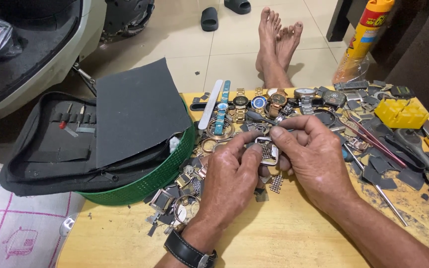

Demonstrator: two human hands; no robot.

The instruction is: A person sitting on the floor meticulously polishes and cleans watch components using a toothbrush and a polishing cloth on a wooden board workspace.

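Above the cluttered table (284,238), the left hand (232,171) is gripping a square watch case (266,150) while the right hand (311,154) is pinching a slim tool (260,117) over it; prying likely needs steady pressure.

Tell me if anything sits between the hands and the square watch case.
Nothing visible does. The left hand and right hand both already grip the square watch case directly, above the wooden table; loose watch parts lie around and below, not between.
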